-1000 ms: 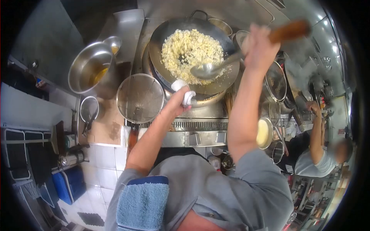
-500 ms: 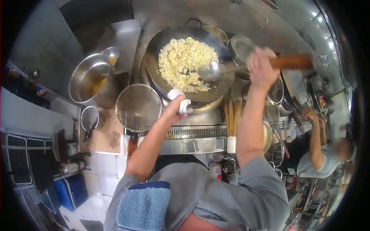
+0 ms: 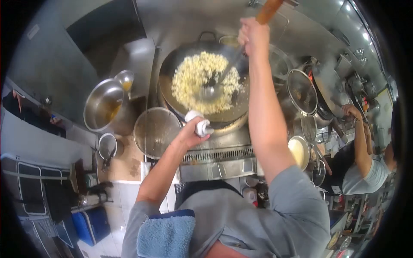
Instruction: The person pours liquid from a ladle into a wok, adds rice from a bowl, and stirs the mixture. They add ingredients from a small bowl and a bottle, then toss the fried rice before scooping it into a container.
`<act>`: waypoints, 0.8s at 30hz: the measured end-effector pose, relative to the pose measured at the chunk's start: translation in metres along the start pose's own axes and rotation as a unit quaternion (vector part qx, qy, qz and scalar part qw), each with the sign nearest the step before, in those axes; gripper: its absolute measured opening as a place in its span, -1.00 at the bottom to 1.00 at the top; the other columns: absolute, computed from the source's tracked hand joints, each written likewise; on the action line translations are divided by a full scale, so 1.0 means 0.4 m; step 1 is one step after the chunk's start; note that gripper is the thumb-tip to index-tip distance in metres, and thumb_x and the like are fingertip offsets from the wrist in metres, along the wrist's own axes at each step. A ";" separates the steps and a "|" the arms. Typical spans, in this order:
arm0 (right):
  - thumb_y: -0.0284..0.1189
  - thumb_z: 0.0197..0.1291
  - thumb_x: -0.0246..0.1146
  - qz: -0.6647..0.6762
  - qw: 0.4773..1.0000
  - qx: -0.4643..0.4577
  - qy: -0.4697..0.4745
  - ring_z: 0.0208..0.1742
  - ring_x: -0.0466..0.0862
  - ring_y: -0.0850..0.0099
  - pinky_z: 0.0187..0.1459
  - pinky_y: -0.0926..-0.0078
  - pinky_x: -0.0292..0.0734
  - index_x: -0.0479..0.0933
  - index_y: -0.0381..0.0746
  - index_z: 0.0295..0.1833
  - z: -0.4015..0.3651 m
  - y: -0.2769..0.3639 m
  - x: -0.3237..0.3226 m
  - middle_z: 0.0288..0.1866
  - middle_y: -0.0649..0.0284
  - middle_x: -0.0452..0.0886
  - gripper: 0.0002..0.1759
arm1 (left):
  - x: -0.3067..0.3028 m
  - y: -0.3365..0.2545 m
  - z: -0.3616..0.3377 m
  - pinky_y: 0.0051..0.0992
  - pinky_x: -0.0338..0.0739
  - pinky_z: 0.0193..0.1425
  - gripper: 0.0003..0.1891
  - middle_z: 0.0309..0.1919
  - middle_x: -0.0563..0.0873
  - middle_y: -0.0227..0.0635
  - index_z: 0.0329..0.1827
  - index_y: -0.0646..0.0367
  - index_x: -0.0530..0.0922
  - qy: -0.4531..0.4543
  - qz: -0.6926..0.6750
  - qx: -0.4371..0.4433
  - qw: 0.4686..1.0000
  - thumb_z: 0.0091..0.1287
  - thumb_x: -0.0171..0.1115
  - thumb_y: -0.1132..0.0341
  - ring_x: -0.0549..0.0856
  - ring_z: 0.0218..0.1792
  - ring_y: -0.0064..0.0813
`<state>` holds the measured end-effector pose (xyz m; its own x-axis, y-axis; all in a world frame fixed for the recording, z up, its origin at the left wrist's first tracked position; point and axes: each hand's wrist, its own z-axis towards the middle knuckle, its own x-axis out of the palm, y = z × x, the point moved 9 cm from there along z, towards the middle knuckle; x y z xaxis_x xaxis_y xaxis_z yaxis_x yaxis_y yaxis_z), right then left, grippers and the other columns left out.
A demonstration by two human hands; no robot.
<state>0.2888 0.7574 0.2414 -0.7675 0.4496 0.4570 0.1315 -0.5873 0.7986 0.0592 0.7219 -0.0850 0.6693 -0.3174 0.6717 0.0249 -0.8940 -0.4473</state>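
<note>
A wide dark wok [image 3: 166,88] sits on the stove, holding loose rice mixed with yellow egg [image 3: 185,84]. My right hand [image 3: 255,36] is closed around a long metal ladle [image 3: 267,11] with a wooden handle, held steeply over the wok's far right side. The ladle's bowl, blurred, presses into the middle of the rice. At the wok's near edge, my left hand [image 3: 188,133] grips a folded white cloth [image 3: 194,116]. Whatever part of the wok lies under that cloth is hidden.
To the left stand a large steel pot [image 3: 92,107] with yellow liquid, a small pot [image 3: 105,144] and a round mesh strainer [image 3: 157,131]. More strainers [image 3: 302,92] and a bowl of pale liquid [image 3: 298,148] are at right. Beyond them a co-worker [image 3: 365,172] stands near another wok.
My right hand has swung up and left, turning the ladle from nearly level to steep. Its bowl moved left into the rice, now more spread out. My left hand keeps its hold on the cloth.
</note>
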 end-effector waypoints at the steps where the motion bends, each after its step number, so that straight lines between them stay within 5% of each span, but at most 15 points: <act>1: -0.57 0.03 0.20 -0.007 1.000 0.017 0.011 -0.82 0.29 0.58 -0.78 0.60 0.12 0.32 -0.21 -0.54 -0.039 0.029 0.033 -0.75 0.39 0.31 -0.80 | 0.002 -0.012 0.011 -0.31 0.56 -0.19 -0.79 -0.24 0.60 -0.36 -0.08 0.02 0.44 -0.027 0.006 0.027 0.999 0.27 0.11 0.21 0.63 -0.21 -0.37; 4: -0.56 0.02 0.19 -0.051 0.993 -0.057 -0.095 -0.83 0.25 0.58 -0.79 0.58 0.09 0.31 -0.21 -0.54 -0.139 -0.001 0.010 -0.76 0.42 0.27 -0.81 | 0.015 0.033 -0.004 -0.38 0.60 -0.28 -0.77 -0.22 0.61 -0.26 -0.03 0.08 0.40 -0.035 -0.014 0.162 0.986 0.28 0.09 0.28 0.65 -0.25 -0.39; 6: -0.54 0.01 0.18 -0.061 0.988 -0.051 -0.129 -0.83 0.26 0.58 -0.76 0.55 0.13 0.31 -0.21 -0.58 -0.007 0.023 -0.038 -0.77 0.44 0.27 -0.79 | 0.007 0.146 -0.138 -0.42 0.60 -0.38 -0.77 -0.24 0.61 -0.26 0.00 0.05 0.38 -0.087 -0.026 0.187 0.978 0.30 0.07 0.29 0.65 -0.32 -0.42; 9: -0.52 -0.01 0.20 -0.040 0.998 -0.016 -0.039 -0.78 0.31 0.59 -0.71 0.56 0.16 0.30 -0.17 -0.65 -0.002 0.130 -0.013 -0.75 0.43 0.29 -0.74 | 0.078 0.156 -0.297 -0.42 0.59 -0.41 -0.79 -0.28 0.60 -0.31 -0.01 0.03 0.38 -0.080 -0.043 0.158 0.983 0.32 0.04 0.30 0.65 -0.36 -0.44; 11: -0.52 -0.02 0.21 -0.128 0.990 -0.034 -0.055 -0.74 0.33 0.60 -0.67 0.57 0.18 0.30 -0.15 -0.67 -0.215 0.137 0.041 -0.75 0.43 0.29 -0.72 | 0.064 0.095 -0.191 -0.44 0.55 -0.43 -0.81 -0.34 0.60 -0.32 -0.04 0.05 0.38 -0.099 -0.054 0.135 0.984 0.31 0.04 0.29 0.64 -0.38 -0.47; 12: -0.52 -0.05 0.22 -0.186 0.970 -0.150 -0.043 -0.69 0.38 0.57 -0.60 0.53 0.25 0.35 -0.21 -0.66 -0.257 0.124 0.063 -0.74 0.37 0.34 -0.77 | 0.073 0.051 -0.118 -0.46 0.48 -0.48 -0.81 -0.36 0.60 -0.33 -0.07 0.05 0.39 -0.058 -0.033 0.116 0.991 0.30 0.05 0.26 0.63 -0.40 -0.48; 14: -0.50 -0.04 0.20 -0.253 0.951 -0.152 -0.094 -0.65 0.43 0.54 -0.55 0.47 0.31 0.40 -0.29 -0.63 -0.196 0.041 0.056 -0.73 0.30 0.40 -0.80 | 0.064 0.056 -0.099 -0.46 0.42 -0.51 -0.79 -0.35 0.60 -0.30 -0.05 0.02 0.38 -0.104 -0.028 0.144 0.984 0.29 0.07 0.24 0.62 -0.39 -0.45; 17: -0.54 0.05 0.20 -0.199 0.973 -0.073 -0.091 -0.80 0.28 0.59 -0.73 0.54 0.14 0.32 -0.19 -0.56 -0.038 0.124 0.062 -0.76 0.42 0.32 -0.78 | 0.018 0.232 -0.228 -0.38 0.50 -0.44 -0.70 -0.22 0.58 -0.24 0.09 0.03 0.33 -0.069 -0.011 0.167 0.983 0.29 0.02 0.34 0.64 -0.27 -0.38; 18: -0.55 0.04 0.21 -0.104 0.993 -0.042 -0.045 -0.81 0.26 0.62 -0.73 0.55 0.11 0.30 -0.18 -0.57 -0.041 0.158 0.077 -0.76 0.43 0.32 -0.76 | 0.035 0.239 -0.261 -0.35 0.55 -0.40 -0.67 -0.16 0.56 -0.24 0.14 0.03 0.30 -0.060 -0.013 0.147 0.987 0.30 0.00 0.38 0.64 -0.24 -0.36; 20: -0.55 0.06 0.20 -0.136 0.988 -0.062 -0.045 -0.82 0.25 0.65 -0.74 0.60 0.09 0.27 -0.15 -0.60 -0.172 0.223 0.095 -0.76 0.44 0.32 -0.72 | 0.055 0.208 -0.259 -0.31 0.61 -0.33 -0.69 -0.20 0.57 -0.26 0.13 0.04 0.33 -0.060 -0.053 0.138 0.987 0.32 0.00 0.39 0.66 -0.26 -0.36; 22: -0.48 0.00 0.22 -0.214 0.962 -0.140 -0.091 -0.65 0.41 0.54 -0.55 0.50 0.29 0.43 -0.31 -0.53 -0.295 0.165 0.083 -0.71 0.30 0.42 -0.83 | 0.077 0.077 -0.144 -0.39 0.57 -0.36 -0.83 -0.39 0.60 -0.34 -0.11 0.11 0.42 -0.065 -0.052 0.135 0.987 0.28 0.15 0.33 0.65 -0.33 -0.39; 24: -0.47 -0.03 0.21 -0.305 0.905 -0.249 -0.160 -0.57 0.49 0.45 -0.45 0.37 0.40 0.48 -0.39 -0.53 -0.327 0.108 0.097 -0.68 0.15 0.50 -0.82 | 0.071 0.071 -0.111 -0.41 0.51 -0.40 -0.83 -0.33 0.59 -0.34 -0.08 0.07 0.39 -0.036 0.075 0.204 0.975 0.29 0.08 0.35 0.63 -0.37 -0.39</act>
<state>0.1827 0.6613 0.2424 -0.3706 0.9175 0.1445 -0.6160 -0.3592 0.7010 0.0459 0.6735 -0.0524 0.7380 -0.3984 0.5447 0.2070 -0.6346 -0.7446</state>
